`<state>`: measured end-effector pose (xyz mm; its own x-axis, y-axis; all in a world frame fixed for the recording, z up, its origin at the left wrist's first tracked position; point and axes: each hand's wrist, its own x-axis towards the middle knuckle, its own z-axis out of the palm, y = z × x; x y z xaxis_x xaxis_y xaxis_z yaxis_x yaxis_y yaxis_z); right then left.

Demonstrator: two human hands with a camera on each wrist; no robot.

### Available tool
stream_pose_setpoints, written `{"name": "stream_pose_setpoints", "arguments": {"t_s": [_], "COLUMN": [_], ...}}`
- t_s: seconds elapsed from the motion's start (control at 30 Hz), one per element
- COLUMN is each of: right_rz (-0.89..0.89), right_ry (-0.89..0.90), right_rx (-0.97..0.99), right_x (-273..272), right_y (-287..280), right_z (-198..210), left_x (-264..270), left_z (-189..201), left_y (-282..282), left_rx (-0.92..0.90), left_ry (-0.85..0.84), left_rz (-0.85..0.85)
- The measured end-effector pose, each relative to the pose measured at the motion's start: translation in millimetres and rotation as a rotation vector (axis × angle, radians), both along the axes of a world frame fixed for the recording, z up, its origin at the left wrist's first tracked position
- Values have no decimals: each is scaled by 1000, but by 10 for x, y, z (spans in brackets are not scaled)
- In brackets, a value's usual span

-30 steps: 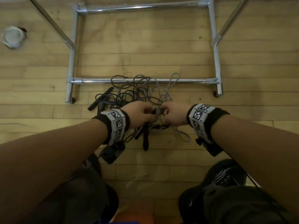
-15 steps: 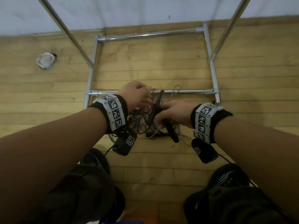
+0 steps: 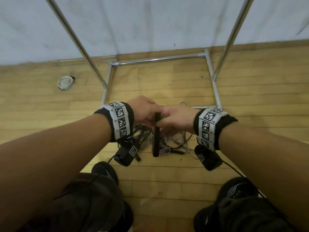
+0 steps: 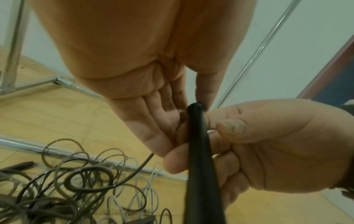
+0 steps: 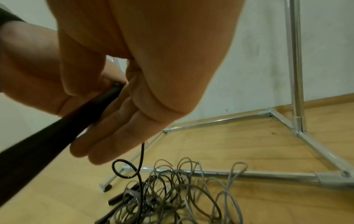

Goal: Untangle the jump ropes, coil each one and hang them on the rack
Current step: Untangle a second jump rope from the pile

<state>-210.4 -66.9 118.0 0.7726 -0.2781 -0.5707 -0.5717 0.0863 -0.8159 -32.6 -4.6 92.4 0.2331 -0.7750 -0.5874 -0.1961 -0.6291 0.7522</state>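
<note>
Handle (image 3: 156, 134): black, slim, long axis near to far in the head view, top end up between both hands, free end hanging toward the near floor.
Right hand (image 3: 177, 120): fingers curled round the upper part of the handle, thumb laid across it, seen plainly in the left wrist view.
Left hand (image 3: 144, 111): fingers (image 4: 153, 121) nearly straight, thumb and fingertips pinching at the handle's top end, touching the right hand.
Black cord (image 5: 140, 165): dropping from the hands, one small loop just below, then down into the pile.
Jump ropes (image 3: 167, 141): tangled heap of grey and dark loops on the floor under the hands, lying across the near base bar of the rack; spare black handles at its left edge.
Rack (image 3: 215, 91): chrome tube frame, rectangular base flat on the floor, two uprights rising left and right.
Floor (image 3: 167, 174): pale wooden strips, running left to right.
Wall (image 3: 150, 22): light grey, scuffed, at the far side.
Round white fitting (image 3: 65, 82): on the floor, far left, well apart from the rack.
</note>
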Motion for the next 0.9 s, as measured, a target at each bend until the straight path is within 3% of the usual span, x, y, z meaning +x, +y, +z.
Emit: {"name": "stream_pose_setpoints", "arguments": {"t_s": [0.17, 0.27, 0.33, 0.4, 0.5, 0.57, 0.67, 0.77, 0.9], "right_rz": [-171, -277, -282, -250, -319, -339, -270, -103, -28], "right_ry": [-39, -39, -88, -237, -468, -472, -394, -126, 112], "right_rx": [-113, -497, -639, -568, -246, -251, -298, -407, -558], "right_x": [35, 66, 85, 119, 191, 219, 146, -30, -307], "right_y": [-1, -35, -9, 41, 157, 188, 206, 211, 108], "right_z": [402, 691, 941, 1169, 1502, 1667, 1669, 1423, 1354], "left_x": [14, -32, -96, -174, -265, -263, -200, -90, -33], "left_z": [542, 918, 1201, 1525, 2087, 2477, 2985, 3230, 3022], "left_y": [83, 116, 131, 145, 175, 205, 262, 306, 270], "left_rx": [-180, -285, -359, -431, -557, -656, -841, -977, -822], "left_ry": [-79, -7, 39, 84, 181, 250, 384, 453, 226], "left_rz": [56, 133, 119, 103, 121, 167, 238, 298, 367]}}
